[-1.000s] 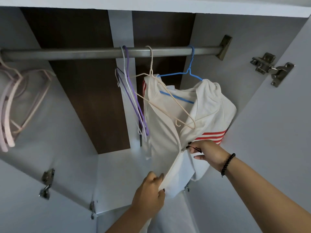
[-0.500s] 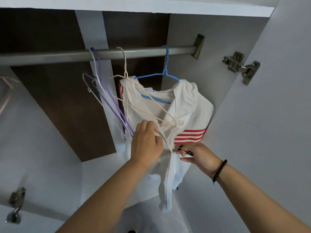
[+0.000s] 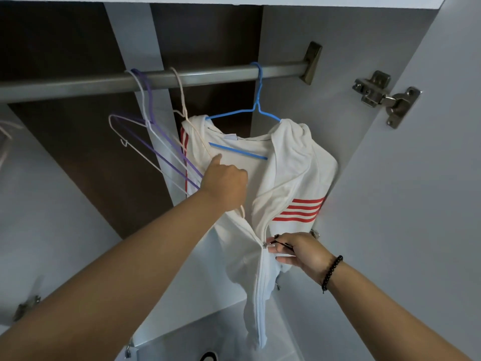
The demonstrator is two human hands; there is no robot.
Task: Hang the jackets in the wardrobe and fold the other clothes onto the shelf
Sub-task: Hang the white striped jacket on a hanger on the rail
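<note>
- At the far left edge of the frame I see a pale pink hanger (image 3: 5,134), only partly in view, and a metal hinge (image 3: 26,307) low on the left door.
- The grey rail (image 3: 104,83) runs across the upper half of the frame, from the left edge up to its bracket (image 3: 311,62) right of centre.
- Left of centre, a bunch of purple and white hangers (image 3: 156,149) hangs from the rail, tilted down towards the middle.
- My left hand (image 3: 225,182) sits in the centre of the frame, forefinger stretched up against a cream hanger (image 3: 182,100) that lies over the jacket front; the other fingers are turned away from me, so I cannot tell whether they clasp anything.
- The white jacket (image 3: 294,178), with red stripes on the sleeves, hangs on a blue hanger (image 3: 256,108) hooked over the rail, right of centre, close to the wardrobe's right wall.
- Its front is zipped from the hem to about halfway; the upper part lies apart.
- My right hand (image 3: 299,252), in the lower right of the frame, pinches the zipper pull (image 3: 265,244) between thumb and fingertips; a dark bead bracelet (image 3: 331,272) circles the wrist.
- At the upper right, a metal door hinge (image 3: 385,96) sits where the right door meets the wall.
</note>
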